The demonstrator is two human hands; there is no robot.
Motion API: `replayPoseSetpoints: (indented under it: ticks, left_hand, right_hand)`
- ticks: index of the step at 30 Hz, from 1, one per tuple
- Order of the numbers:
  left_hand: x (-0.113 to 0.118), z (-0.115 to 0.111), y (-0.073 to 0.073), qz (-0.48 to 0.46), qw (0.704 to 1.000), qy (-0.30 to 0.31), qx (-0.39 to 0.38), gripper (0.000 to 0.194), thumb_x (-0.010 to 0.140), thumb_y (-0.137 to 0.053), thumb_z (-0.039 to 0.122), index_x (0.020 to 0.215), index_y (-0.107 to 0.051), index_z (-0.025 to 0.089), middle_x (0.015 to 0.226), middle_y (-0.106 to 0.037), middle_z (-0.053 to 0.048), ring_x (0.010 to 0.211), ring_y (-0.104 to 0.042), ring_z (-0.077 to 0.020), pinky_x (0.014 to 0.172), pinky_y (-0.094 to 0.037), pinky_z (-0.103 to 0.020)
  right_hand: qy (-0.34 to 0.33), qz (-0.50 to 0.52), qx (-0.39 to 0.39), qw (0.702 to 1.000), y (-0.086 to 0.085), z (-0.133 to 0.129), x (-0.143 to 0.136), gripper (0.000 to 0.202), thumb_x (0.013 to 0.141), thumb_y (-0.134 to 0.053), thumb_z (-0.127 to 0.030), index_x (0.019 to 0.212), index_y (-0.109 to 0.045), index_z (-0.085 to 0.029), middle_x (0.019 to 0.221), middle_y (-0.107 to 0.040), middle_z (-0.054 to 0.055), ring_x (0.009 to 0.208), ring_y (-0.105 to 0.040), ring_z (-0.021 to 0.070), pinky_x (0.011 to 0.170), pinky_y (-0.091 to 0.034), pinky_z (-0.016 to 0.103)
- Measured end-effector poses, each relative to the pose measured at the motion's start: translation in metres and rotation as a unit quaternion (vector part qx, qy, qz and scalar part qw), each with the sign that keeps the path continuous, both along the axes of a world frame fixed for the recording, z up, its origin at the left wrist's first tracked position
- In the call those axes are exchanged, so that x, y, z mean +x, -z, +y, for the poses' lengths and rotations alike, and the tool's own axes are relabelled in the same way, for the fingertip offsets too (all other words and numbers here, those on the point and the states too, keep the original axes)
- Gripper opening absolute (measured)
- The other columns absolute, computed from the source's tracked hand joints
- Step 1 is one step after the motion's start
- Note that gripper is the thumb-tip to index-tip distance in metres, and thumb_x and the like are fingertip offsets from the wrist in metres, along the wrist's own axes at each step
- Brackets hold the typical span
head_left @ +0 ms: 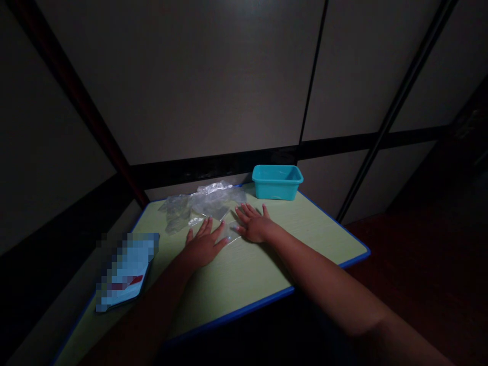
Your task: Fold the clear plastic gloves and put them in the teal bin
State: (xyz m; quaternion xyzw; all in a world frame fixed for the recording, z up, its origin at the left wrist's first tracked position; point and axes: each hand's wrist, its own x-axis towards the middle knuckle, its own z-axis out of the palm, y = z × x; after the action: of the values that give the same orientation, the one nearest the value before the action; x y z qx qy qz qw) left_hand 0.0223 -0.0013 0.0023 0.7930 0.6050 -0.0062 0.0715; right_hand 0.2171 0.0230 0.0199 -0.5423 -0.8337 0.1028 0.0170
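Note:
Both palms face down over the light green table. My left hand (204,245) has its fingers spread, with the thumb near the edge of a clear plastic sheet or bag (232,235). On the other side of that piece, my right hand (254,225) lies with fingers fanned out, its thumb and palm touching or over the plastic. Part of the plastic is hidden under the hands. Just beyond my fingers is a crumpled heap of clear plastic bags (208,202), shiny at the top.
A turquoise plastic basket (277,190) stands at the table's back right. A light blue packet (127,269), partly blurred out, lies at the left edge. The table (244,284) has a blue rim and stands against panelled doors (213,91). The surroundings are dim.

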Motion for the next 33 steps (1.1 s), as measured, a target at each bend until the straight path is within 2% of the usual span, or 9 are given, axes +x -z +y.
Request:
replayPoseSetpoints:
  ticks: [6,13,17,20,23,25,27,29,33]
  left_hand:
    - [0.002,-0.001,-0.004,0.004,1.000,-0.001,-0.012,0.061,0.088,-0.024,0.057,0.143,-0.016,0.031,0.150,-0.006,-0.012,0.138,0.000,-0.0251,0.102,-0.010,-0.061]
    - [0.001,0.001,-0.002,0.003,1.000,0.002,-0.010,0.061,0.088,-0.026,0.057,0.142,-0.017,0.031,0.150,-0.004,-0.013,0.138,0.000,-0.0254,0.102,-0.010,-0.061]
    - [0.000,0.002,-0.001,0.000,1.000,0.003,-0.014,0.060,0.088,-0.026,0.055,0.142,-0.017,0.032,0.150,-0.003,-0.013,0.138,0.001,-0.0245,0.101,-0.010,-0.061]
    - [0.000,0.001,-0.003,-0.001,1.000,0.001,-0.015,0.059,0.088,-0.026,0.054,0.142,-0.017,0.033,0.150,-0.003,-0.013,0.138,0.000,-0.0243,0.102,-0.010,-0.061]
    - [-0.001,0.000,-0.003,-0.004,1.000,0.002,-0.017,0.059,0.088,-0.026,0.055,0.142,-0.016,0.033,0.150,-0.004,-0.012,0.138,0.000,-0.0243,0.102,-0.010,-0.060]
    - [-0.001,0.000,-0.003,-0.005,1.000,0.003,-0.016,0.059,0.088,-0.026,0.055,0.142,-0.016,0.032,0.150,-0.004,-0.012,0.138,-0.001,-0.0245,0.102,-0.010,-0.060]
    - [-0.001,0.000,-0.002,-0.005,1.000,0.004,-0.013,0.059,0.088,-0.026,0.055,0.142,-0.017,0.033,0.150,-0.004,-0.012,0.138,-0.002,-0.0249,0.102,-0.011,-0.060]
    - [-0.002,0.001,-0.002,-0.003,1.000,0.004,-0.009,0.059,0.088,-0.026,0.055,0.142,-0.017,0.033,0.150,-0.004,-0.012,0.138,-0.002,-0.0258,0.102,-0.012,-0.061]
    - [-0.003,0.001,-0.002,-0.002,1.000,0.007,-0.013,0.059,0.088,-0.027,0.055,0.142,-0.017,0.033,0.151,-0.005,-0.011,0.138,-0.002,-0.0267,0.102,-0.012,-0.061]
  right_hand:
    - [-0.048,-0.004,-0.018,0.999,0.001,-0.007,-0.014,0.061,0.090,-0.020,-0.048,0.145,-0.005,-0.026,0.151,0.001,0.004,0.138,0.004,0.0231,0.099,0.008,0.064]
    - [0.005,-0.038,-0.064,0.997,-0.002,-0.003,-0.005,0.061,0.090,-0.021,-0.047,0.145,-0.003,-0.026,0.151,0.004,0.004,0.138,0.005,0.0230,0.100,0.006,0.064]
    - [0.022,-0.060,-0.065,0.996,-0.003,-0.002,0.002,0.059,0.091,-0.024,-0.040,0.145,-0.006,-0.025,0.151,0.001,0.003,0.138,0.001,0.0228,0.101,0.001,0.063]
    - [0.045,-0.074,-0.037,0.996,-0.002,0.002,0.010,0.057,0.090,-0.028,-0.033,0.145,-0.012,-0.023,0.152,-0.003,0.004,0.138,-0.003,0.0222,0.103,-0.005,0.062]
    - [0.087,-0.059,0.029,0.994,-0.003,0.010,0.022,0.055,0.088,-0.034,-0.028,0.141,-0.025,-0.019,0.150,-0.015,0.010,0.137,-0.013,0.0257,0.102,-0.013,0.060]
    - [0.131,-0.039,0.063,0.989,-0.006,0.016,0.030,0.047,0.087,-0.037,-0.026,0.133,-0.040,-0.017,0.142,-0.035,0.015,0.130,-0.029,0.0287,0.099,-0.025,0.057]
    - [0.184,-0.015,0.081,0.979,-0.008,0.022,0.037,0.040,0.087,-0.039,-0.029,0.122,-0.052,-0.016,0.126,-0.051,0.018,0.118,-0.044,0.0299,0.090,-0.038,0.048]
    - [0.220,0.002,0.088,0.972,-0.009,0.028,0.041,0.037,0.086,-0.043,-0.034,0.115,-0.056,-0.015,0.116,-0.058,0.018,0.109,-0.051,0.0294,0.081,-0.044,0.040]
    - [0.246,0.011,0.048,0.968,-0.003,0.038,0.044,0.038,0.084,-0.046,-0.037,0.109,-0.060,-0.013,0.110,-0.061,0.019,0.099,-0.058,0.0266,0.075,-0.043,0.031]
